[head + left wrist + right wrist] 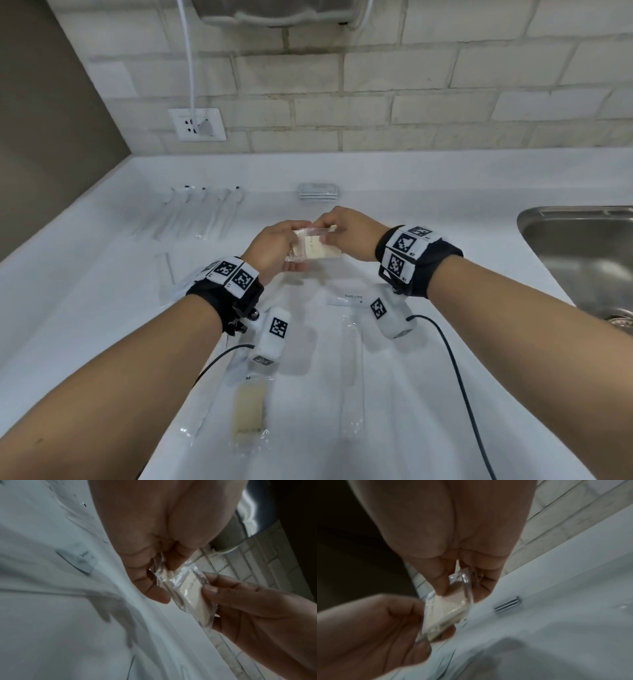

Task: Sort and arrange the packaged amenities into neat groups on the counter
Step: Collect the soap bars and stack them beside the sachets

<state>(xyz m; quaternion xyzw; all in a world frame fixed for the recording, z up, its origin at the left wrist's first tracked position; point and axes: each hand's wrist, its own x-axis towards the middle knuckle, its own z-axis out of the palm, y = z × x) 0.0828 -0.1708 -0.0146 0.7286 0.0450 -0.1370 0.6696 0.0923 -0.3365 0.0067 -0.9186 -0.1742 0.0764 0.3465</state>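
Both hands hold one cream-coloured packet in clear wrap point(317, 247) above the middle of the white counter point(445, 240). My left hand point(274, 250) grips its left end, and my right hand point(346, 236) pinches its right end. In the left wrist view the packet point(187, 595) sits between my left fingers point(154, 593) and the right hand point(248, 608). In the right wrist view the right fingers point(441, 582) pinch the packet point(447, 609). A similar cream packet point(249, 411) lies near the front. A wrapped comb point(352, 370) and a toothpaste sachet point(349, 299) lie beneath my wrists.
Several wrapped toothbrushes point(202, 212) lie in a row at the back left. A small stack of flat packets point(318, 192) sits by the wall. A steel sink point(582, 253) lies at the right. A wall socket point(198, 125) holds a white cable.
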